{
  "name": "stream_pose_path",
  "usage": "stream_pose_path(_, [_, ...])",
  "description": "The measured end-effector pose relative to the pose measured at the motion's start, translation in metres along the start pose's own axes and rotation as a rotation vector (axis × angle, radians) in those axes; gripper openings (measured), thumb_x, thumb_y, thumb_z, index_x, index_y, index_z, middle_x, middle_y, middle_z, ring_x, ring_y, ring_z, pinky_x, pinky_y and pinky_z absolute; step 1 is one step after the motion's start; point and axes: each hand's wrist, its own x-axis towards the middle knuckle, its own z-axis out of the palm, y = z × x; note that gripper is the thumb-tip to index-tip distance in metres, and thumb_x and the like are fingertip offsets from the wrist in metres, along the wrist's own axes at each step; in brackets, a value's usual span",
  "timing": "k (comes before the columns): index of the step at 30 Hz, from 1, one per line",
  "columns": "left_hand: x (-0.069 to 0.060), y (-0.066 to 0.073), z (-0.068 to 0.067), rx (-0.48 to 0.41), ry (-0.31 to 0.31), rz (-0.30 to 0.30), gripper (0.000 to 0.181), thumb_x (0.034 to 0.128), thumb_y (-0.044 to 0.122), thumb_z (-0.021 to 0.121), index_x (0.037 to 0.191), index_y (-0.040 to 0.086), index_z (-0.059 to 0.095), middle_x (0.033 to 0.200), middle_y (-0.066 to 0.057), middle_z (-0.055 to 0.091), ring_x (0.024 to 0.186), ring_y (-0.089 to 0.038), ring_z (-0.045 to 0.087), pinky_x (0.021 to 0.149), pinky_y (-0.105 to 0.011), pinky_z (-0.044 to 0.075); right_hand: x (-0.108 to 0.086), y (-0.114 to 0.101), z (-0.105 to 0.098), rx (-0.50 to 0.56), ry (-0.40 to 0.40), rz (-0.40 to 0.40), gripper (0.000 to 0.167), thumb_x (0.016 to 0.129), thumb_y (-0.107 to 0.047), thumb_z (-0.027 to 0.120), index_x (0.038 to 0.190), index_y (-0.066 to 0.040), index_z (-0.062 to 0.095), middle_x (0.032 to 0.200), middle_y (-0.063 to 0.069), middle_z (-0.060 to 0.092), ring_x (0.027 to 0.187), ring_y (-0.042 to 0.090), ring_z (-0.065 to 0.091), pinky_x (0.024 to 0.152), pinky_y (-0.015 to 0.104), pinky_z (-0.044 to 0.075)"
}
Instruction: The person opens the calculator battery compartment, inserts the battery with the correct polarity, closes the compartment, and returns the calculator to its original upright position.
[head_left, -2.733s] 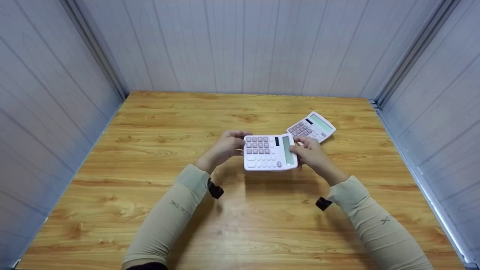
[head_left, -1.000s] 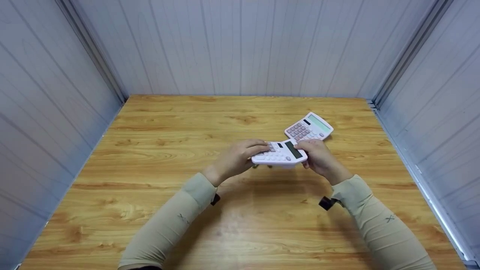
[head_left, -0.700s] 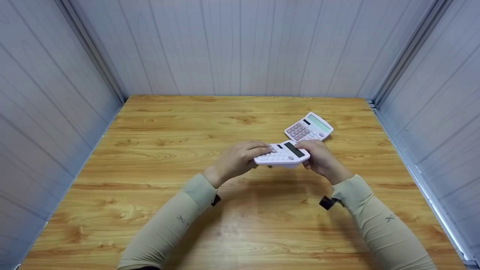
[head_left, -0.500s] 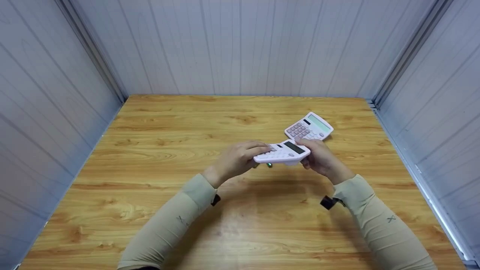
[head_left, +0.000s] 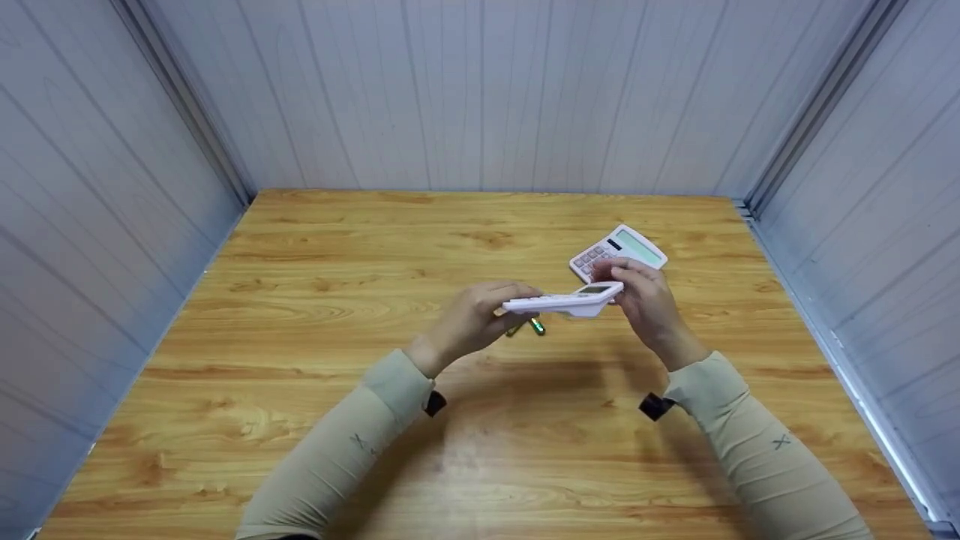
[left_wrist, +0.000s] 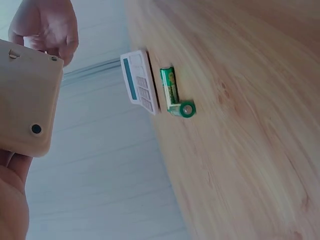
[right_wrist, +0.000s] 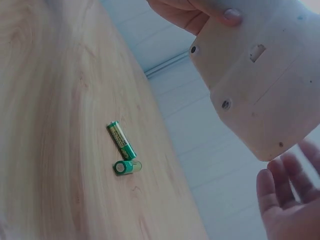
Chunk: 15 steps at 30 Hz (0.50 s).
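A white calculator [head_left: 559, 303] is held above the table, tilted so the head view sees it nearly edge-on. My left hand [head_left: 480, 321] grips its keypad end, thumb underneath and fingers over the keys. My right hand [head_left: 646, 306] is at the screen end with fingers loosely bent; in the right wrist view its fingers [right_wrist: 295, 175] lie by the edge, and whether they touch is hard to tell. Both wrist views show the calculator's back [right_wrist: 270, 75] with a battery-cover latch. Two green batteries [left_wrist: 170, 85] lie on the table below, partly hidden in the head view.
A second white calculator [head_left: 636, 247] lies face up behind my right hand, partly covered by it. The wooden table [head_left: 337, 247] is bounded by pale panel walls [head_left: 480, 97] at the back and both sides.
The calculator, earlier face up, has tilted until nearly edge-on. My right hand has loosened from the screen end and risen slightly. More of the batteries shows underneath. My left hand keeps its grip.
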Motion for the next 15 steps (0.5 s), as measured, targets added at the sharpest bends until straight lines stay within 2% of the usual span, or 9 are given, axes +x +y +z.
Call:
stream_pose_path(3, [0.0007, 0.0005, 0.0008, -0.074, 0.022, -0.047, 0.024, 0.1016, 0.010, 0.077, 0.124, 0.001, 0.076, 0.109, -0.010, 0.081, 0.086, -0.015, 0.070, 0.081, -0.033, 0.062, -0.0017, -0.0001, -0.0036, 0.029, -0.133, -0.099, 0.040, 0.105, 0.004, 0.042, 0.115, -0.006, 0.080, 0.111, 0.005, 0.078, 0.106, 0.017, 0.071, 0.086, 0.024, 0.058])
stream_pose_path(7, [0.0016, 0.0016, 0.0002, -0.127, 0.054, -0.119, 0.020, 0.1015, 0.013, 0.077, 0.117, 0.001, 0.078, 0.108, -0.012, 0.082, 0.089, -0.017, 0.071, 0.082, -0.034, 0.061, -0.0017, 0.0007, -0.0075, 0.064, -0.281, -0.177, 0.045, 0.103, 0.009, 0.044, 0.124, -0.009, 0.079, 0.120, 0.004, 0.080, 0.114, 0.015, 0.072, 0.090, 0.023, 0.058])
stream_pose_path(11, [0.0026, 0.0021, -0.0013, -0.193, 0.061, -0.189, 0.019, 0.1021, 0.015, 0.076, 0.114, 0.002, 0.078, 0.108, -0.012, 0.082, 0.090, -0.016, 0.071, 0.079, -0.033, 0.058, -0.0027, 0.0011, -0.0065, 0.032, -0.294, -0.199, 0.043, 0.102, 0.011, 0.052, 0.122, -0.015, 0.080, 0.121, 0.000, 0.080, 0.114, 0.010, 0.071, 0.096, 0.024, 0.059])
stream_pose_path(15, [0.0045, 0.0018, -0.0026, -0.273, 0.057, -0.250, 0.026, 0.1019, 0.013, 0.076, 0.125, 0.000, 0.077, 0.120, -0.016, 0.081, 0.109, -0.024, 0.079, 0.092, -0.034, 0.065, -0.0041, 0.0005, -0.0030, -0.048, -0.231, -0.194, 0.030, 0.103, 0.003, 0.067, 0.117, -0.019, 0.082, 0.116, -0.004, 0.081, 0.106, 0.006, 0.071, 0.088, 0.019, 0.058])
